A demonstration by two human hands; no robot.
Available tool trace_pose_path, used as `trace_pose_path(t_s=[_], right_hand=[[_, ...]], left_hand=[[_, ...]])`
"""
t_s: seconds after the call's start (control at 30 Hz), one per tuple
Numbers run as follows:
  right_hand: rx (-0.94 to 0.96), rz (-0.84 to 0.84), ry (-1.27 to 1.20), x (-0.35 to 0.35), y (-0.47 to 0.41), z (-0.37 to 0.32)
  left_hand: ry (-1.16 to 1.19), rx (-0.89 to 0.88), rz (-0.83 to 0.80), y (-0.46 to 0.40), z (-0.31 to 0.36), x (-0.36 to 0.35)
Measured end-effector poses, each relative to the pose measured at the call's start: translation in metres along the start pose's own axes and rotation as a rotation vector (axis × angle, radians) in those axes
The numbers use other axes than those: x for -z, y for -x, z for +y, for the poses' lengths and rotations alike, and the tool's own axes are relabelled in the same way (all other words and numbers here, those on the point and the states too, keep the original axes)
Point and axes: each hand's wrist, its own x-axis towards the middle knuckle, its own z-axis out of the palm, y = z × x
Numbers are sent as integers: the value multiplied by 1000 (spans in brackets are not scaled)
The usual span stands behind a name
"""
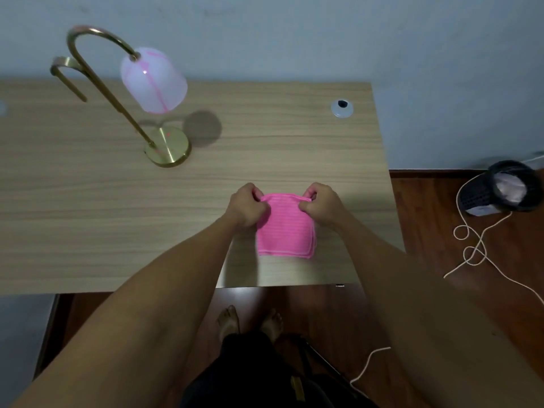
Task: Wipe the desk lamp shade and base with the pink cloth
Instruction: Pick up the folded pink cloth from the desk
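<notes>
A folded pink cloth (285, 231) lies on the wooden desk (88, 219) near its front right. My left hand (246, 207) pinches the cloth's far left corner and my right hand (321, 205) pinches its far right corner. The desk lamp stands at the desk's far left: a white dome shade (153, 81) with pink streaks hangs from a curved brass arm (97, 39), above a round brass base (168, 149). Both hands are well to the right of the lamp and nearer to me.
A small grey cable grommet (341, 108) sits in the desk's far right corner. To the right, on the wooden floor, a black mesh bin (500, 188) lies tipped over beside a loose white cord (474, 248). A pale wall runs behind the desk.
</notes>
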Motion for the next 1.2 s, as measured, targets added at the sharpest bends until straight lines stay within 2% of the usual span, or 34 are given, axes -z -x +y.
trace_pose_path(t_s=[0.13,0.43,0.63,0.93,1.2], right_hand=[[-3,-64,-240,18,6,-28],[106,-93,-261,69,27,-125],[182,26,-336,82,45,-189],[293,132,-423,62,71,-265],[307,34,-318,5,88,-328]], left_hand=[[186,-10,-46,7,19,29],[207,-184,87,36,70,117],[244,-299,138,63,98,173],[286,-416,166,89,97,262],[268,-479,87,88,76,323]])
